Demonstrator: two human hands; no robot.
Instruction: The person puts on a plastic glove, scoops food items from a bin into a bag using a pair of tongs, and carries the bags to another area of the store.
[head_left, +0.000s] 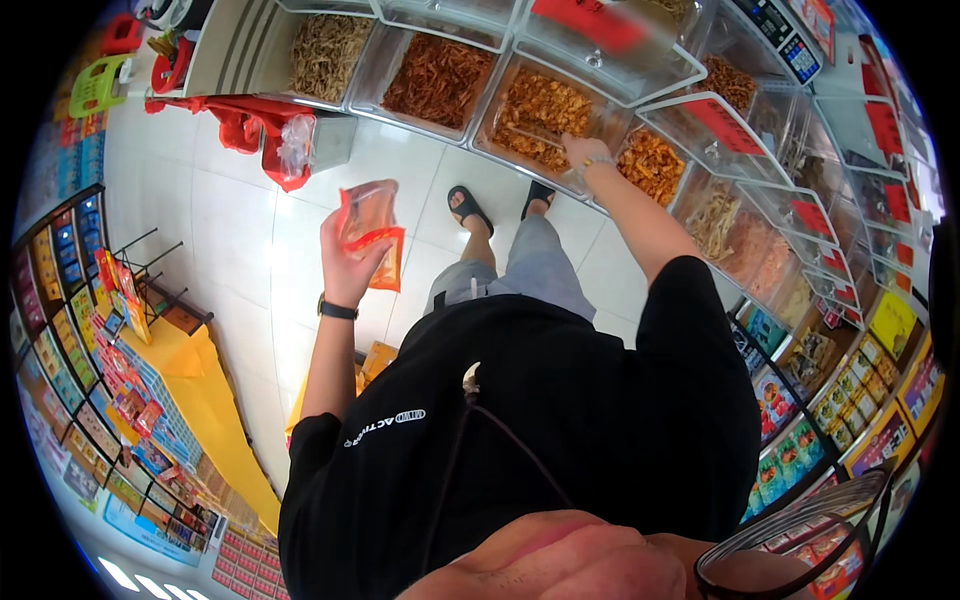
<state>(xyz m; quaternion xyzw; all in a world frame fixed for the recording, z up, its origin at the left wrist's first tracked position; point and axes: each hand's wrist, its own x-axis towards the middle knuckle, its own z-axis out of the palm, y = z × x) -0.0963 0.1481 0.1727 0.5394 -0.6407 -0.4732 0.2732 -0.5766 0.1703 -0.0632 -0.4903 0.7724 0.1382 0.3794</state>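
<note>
My left hand (346, 251), with a dark-strapped watch at its wrist, grips a clear plastic pouch with red-orange trim (373, 208) over the tiled floor. The pouch's mouth seems spread; I make out no food inside. My right hand (589, 154) reaches over the front edge of a clear bin of orange-brown dried snack (546, 101). Its fingers close on a thin, pale handle (536, 137) lying across the snack; whether it belongs to tongs or a scoop is unclear. Above that bin, a clear hinged lid (600, 56) with a red label stands raised.
Neighbouring bins hold dark reddish dried strips (437, 81), pale dried strips (319, 56) and orange pieces (651, 165). A scale (780, 34) sits at the upper right. A red-lined bin (289, 154) stands on the floor. Packaged goods fill the left shelves (75, 300) and a yellow-draped table (202, 375).
</note>
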